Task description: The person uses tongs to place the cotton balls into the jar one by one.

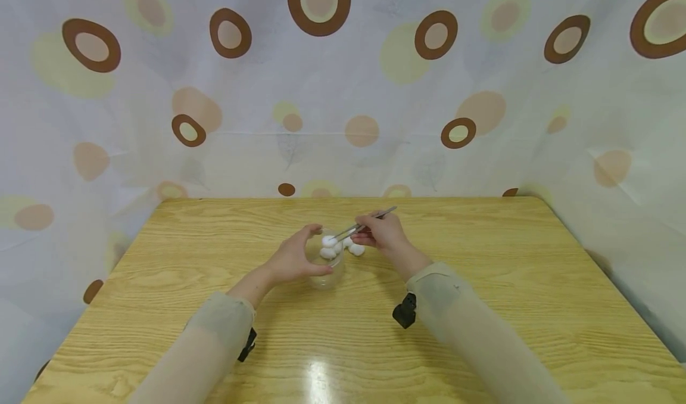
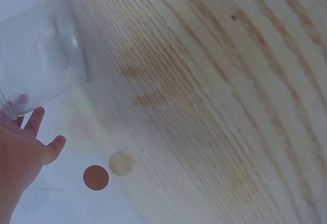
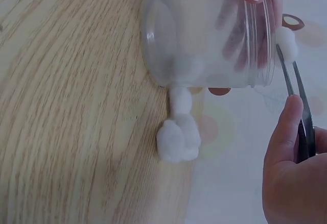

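A clear plastic jar [image 1: 324, 281] stands upright on the wooden table, its mouth facing up. My left hand [image 1: 292, 257] holds it near the rim, thumb on the near side and fingers on the far side. With my right hand [image 1: 387, 232] I pinch a pair of metal tweezers [image 3: 305, 119]. Their tips grip a white cotton ball [image 3: 287, 44] just above the jar's mouth in the right wrist view. Through the clear wall, white cotton [image 3: 187, 69] shows faintly low in the jar. Several loose cotton balls [image 3: 176, 141] lie on the table right beside it.
The wood-grain table [image 1: 482, 297] extends around both hands. Behind it and along its sides hangs a pale curtain [image 1: 332, 165] with coloured circles. Black wrist devices [image 1: 405, 310] are strapped over the light sleeves [image 1: 471, 326].
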`<act>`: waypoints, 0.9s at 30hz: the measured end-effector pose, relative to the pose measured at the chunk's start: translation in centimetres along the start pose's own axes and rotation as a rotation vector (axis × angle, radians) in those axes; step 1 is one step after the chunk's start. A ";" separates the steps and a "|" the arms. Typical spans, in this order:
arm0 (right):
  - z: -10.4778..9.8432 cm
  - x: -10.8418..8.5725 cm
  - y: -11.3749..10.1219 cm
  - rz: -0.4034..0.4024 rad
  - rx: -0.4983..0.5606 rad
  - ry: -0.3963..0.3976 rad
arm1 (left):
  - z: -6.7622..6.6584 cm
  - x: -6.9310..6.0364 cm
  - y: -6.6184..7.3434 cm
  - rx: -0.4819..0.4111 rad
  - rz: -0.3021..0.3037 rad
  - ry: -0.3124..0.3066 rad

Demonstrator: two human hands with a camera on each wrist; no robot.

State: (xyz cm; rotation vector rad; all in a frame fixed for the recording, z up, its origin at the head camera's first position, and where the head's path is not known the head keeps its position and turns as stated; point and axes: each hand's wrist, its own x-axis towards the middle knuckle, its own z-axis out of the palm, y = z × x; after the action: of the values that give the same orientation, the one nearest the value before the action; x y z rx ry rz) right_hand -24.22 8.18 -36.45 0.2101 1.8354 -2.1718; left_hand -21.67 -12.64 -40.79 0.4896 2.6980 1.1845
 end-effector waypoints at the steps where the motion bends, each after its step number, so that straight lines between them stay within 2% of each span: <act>1: 0.0 0.0 0.0 0.000 -0.001 -0.001 | 0.0 0.0 0.0 -0.001 -0.001 0.000; 8: 0.1 -0.3 -0.1 0.025 -0.019 0.016 | 0.0 0.0 0.1 0.004 -0.007 -0.003; 15: 0.1 -0.2 -0.1 0.035 -0.007 0.021 | -0.1 -0.1 0.2 -0.008 0.012 -0.008; 27: -0.1 -0.2 -0.1 0.051 0.007 0.030 | 0.1 -0.1 0.1 -0.037 -0.013 -0.013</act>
State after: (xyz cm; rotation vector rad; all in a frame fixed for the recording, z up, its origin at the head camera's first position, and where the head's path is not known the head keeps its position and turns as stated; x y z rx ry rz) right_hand -24.03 8.31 -36.31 0.2894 1.8183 -2.1516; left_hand -21.52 -12.49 -40.78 0.4729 2.6593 1.2208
